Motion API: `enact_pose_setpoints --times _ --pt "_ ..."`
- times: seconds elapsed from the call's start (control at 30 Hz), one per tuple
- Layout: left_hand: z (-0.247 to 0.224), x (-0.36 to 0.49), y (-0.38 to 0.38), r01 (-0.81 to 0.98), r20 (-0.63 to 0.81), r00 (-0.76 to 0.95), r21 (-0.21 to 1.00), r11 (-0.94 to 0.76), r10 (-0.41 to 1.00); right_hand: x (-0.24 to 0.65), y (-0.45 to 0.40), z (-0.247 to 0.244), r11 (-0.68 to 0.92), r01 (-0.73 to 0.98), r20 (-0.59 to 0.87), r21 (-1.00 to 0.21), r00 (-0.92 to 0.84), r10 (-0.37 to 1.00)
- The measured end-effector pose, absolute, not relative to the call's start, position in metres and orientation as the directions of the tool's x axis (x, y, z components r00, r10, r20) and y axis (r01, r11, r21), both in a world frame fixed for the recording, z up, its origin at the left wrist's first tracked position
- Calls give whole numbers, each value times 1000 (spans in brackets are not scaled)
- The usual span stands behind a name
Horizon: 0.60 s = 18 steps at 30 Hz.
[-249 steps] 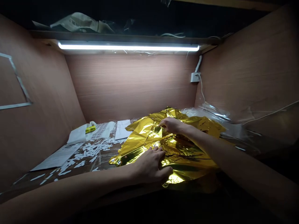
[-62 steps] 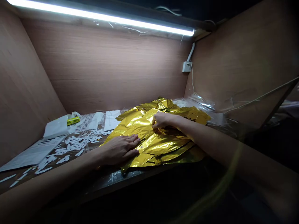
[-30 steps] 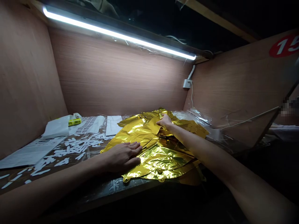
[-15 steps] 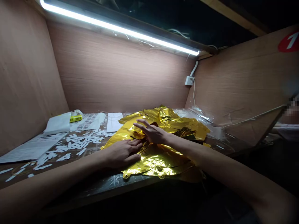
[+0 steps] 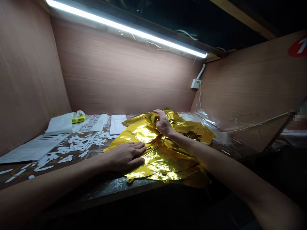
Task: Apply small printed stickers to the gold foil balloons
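Shiny gold foil sheets, which look like flat foil balloons with small round tabs (image 5: pixel 148 159), lie heaped and overlapping on the bench. My left hand (image 5: pixel 128 156) rests palm down on their left front part, fingers stretched out. Farther back, my right hand (image 5: pixel 163 123) reaches over the pile with its fingers extended against the crumpled foil. Its palm and the undersides of its fingers are hidden, and nothing shows as gripped.
White paper strips (image 5: pixel 79 143) lie scattered at the left, near printed sheets (image 5: pixel 31 148), a white pad (image 5: pixel 117 124) and a yellow packet (image 5: pixel 78 119). Clear plastic bags (image 5: pixel 207 119) sit at the right. Plywood walls (image 5: pixel 129 73) enclose the bench; its front edge (image 5: pixel 107 196) is close.
My right hand has moved back and slightly right across the foil, uncovering a smooth, bright area where it was. My left hand has stayed in place.
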<state>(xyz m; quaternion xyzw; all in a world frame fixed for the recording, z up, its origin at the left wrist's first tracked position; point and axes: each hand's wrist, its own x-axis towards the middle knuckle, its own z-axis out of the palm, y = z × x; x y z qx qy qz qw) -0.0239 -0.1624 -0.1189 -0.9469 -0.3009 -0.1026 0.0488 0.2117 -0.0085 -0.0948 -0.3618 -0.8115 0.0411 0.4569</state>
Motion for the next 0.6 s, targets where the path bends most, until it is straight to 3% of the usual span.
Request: enact_pose_setpoints --times 0.17,0.33,0.47,0.6 --pt "-119 -24 -162 580 212 800 -35 -814 561 215 16 -96 634 561 676 -532 -169 717" --pt "-119 -25 -163 581 209 800 -38 -813 562 213 37 -97 577 531 566 -621 -205 798" --pt "-120 -25 -162 579 220 799 -31 -815 559 218 45 -97 565 561 532 -605 -244 811" --pt "-121 -25 -160 561 228 809 -20 -828 542 223 49 -98 555 639 597 -533 -180 781"
